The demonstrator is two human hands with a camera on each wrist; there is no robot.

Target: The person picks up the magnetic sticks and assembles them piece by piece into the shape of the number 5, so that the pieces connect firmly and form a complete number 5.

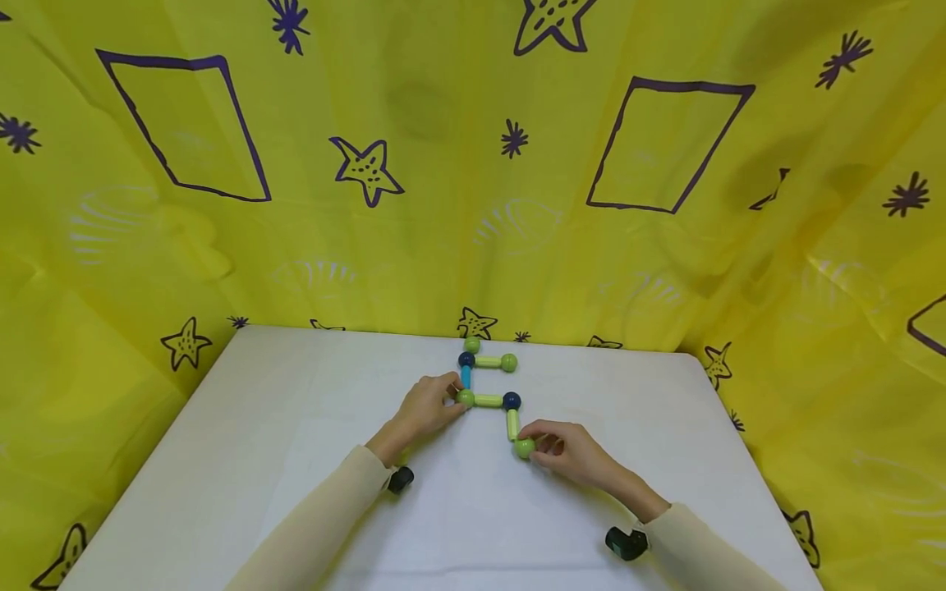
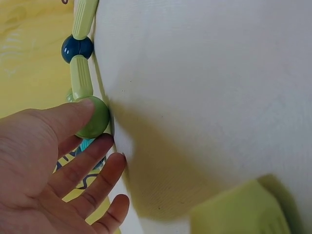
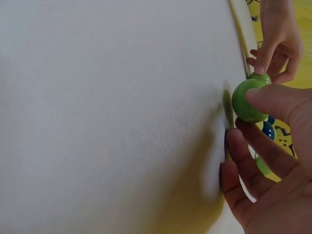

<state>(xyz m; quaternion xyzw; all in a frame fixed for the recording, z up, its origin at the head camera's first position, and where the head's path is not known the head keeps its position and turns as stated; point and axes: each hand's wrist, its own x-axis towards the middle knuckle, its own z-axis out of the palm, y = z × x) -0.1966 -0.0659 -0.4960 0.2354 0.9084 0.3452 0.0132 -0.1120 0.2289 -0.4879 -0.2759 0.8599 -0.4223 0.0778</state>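
Note:
A chain of toy building balls and rods lies on the white table. My left hand point(image 1: 429, 404) pinches a green ball point(image 2: 96, 118) at a corner of the chain, thumb on top, other fingers loosely bent below. From that ball a blue rod point(image 1: 466, 377) runs back and a light green rod point(image 1: 489, 400) runs right to a dark blue ball point(image 1: 512, 400). Another light green rod point(image 1: 513, 424) comes forward from there to the end green ball point(image 3: 249, 101). Thumb and fingers of my right hand point(image 1: 572, 451) pinch that end ball.
At the chain's back are a dark blue ball point(image 1: 466, 359), a rod point(image 1: 488, 362) and two green balls, one at the right point(image 1: 509, 362). A light green piece point(image 2: 241, 209) shows near my left wrist. Yellow patterned cloth point(image 1: 429, 246) hangs behind the table point(image 1: 296, 427).

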